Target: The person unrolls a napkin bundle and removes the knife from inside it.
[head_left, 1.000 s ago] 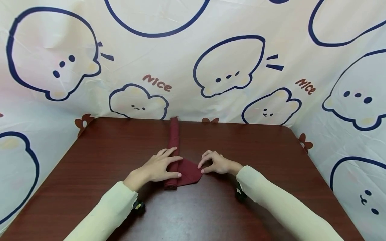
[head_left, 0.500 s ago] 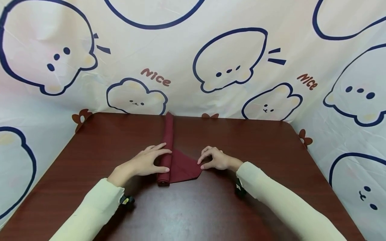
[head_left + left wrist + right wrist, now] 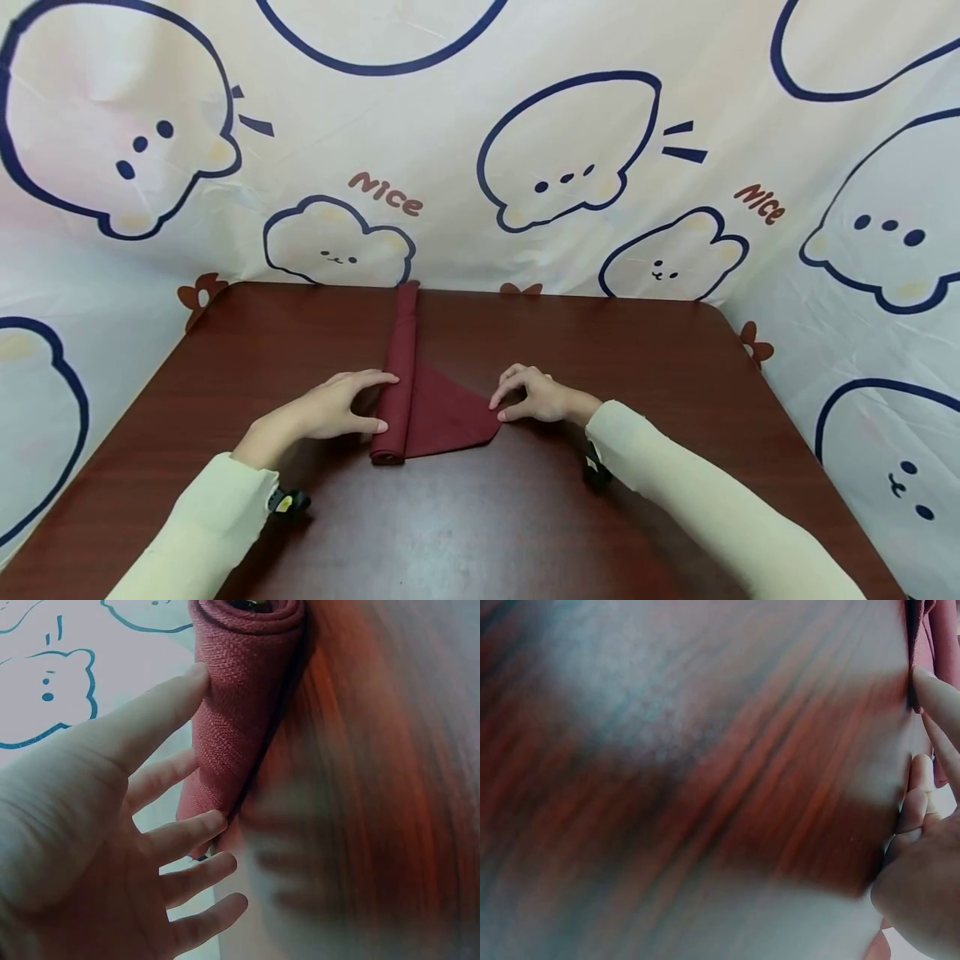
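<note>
A dark red cloth (image 3: 450, 412) lies on the table, its left part wound into a long roll (image 3: 395, 375) that runs away from me. Between the roll and my right hand, a pointed flap of it spreads flat. My left hand (image 3: 330, 408) is at the roll's left side; in the left wrist view its thumb and fingertips (image 3: 196, 673) meet the fabric with the fingers spread and fairly straight. My right hand (image 3: 542, 396) pinches the flap's right corner between thumb and fingers. Only a strip of cloth (image 3: 921, 645) shows in the right wrist view.
The brown wood-grain table (image 3: 637, 350) has rounded far corners. Behind it and at both sides hangs a pale curtain (image 3: 450, 167) with cartoon outlines. The roll's far end reaches the table's back edge.
The roll has turned leftward with my left hand, so the flat flap is wider. My right hand stays at the corner. The head view has tipped slightly.
</note>
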`<control>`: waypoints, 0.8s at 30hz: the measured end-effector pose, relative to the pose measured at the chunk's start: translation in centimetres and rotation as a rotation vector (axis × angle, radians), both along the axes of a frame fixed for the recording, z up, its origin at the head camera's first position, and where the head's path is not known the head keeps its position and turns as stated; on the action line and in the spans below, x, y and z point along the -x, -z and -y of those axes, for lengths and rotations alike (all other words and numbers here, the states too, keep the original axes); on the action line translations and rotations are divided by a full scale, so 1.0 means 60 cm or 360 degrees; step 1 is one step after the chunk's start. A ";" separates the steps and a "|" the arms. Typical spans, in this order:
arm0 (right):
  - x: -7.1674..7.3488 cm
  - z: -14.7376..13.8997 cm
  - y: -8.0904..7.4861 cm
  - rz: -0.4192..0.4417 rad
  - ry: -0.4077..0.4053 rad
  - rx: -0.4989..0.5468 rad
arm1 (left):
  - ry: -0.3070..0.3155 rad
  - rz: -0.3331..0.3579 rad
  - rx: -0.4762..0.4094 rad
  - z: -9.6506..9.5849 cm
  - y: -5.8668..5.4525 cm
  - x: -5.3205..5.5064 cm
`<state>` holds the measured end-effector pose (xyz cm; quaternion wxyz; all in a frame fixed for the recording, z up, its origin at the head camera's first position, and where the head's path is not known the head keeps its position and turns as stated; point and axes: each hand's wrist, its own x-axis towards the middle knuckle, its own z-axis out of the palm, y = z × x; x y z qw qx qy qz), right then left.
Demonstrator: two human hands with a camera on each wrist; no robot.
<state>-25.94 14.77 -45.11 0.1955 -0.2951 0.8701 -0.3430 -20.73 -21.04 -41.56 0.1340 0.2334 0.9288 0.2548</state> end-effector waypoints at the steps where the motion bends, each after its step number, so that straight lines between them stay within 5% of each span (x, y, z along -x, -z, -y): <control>1: 0.000 0.000 0.000 0.0000 -0.0002 -0.0002 | 0.0010 0.0000 -0.0019 0.002 0.002 0.000; 13: 0.003 -0.002 0.002 0.0022 -0.0013 0.0005 | 0.0031 -0.0005 -0.0126 0.004 0.014 -0.002; 24: 0.008 -0.003 0.005 0.0040 -0.0004 0.0005 | -0.0057 -0.0054 -0.0052 -0.010 -0.003 0.000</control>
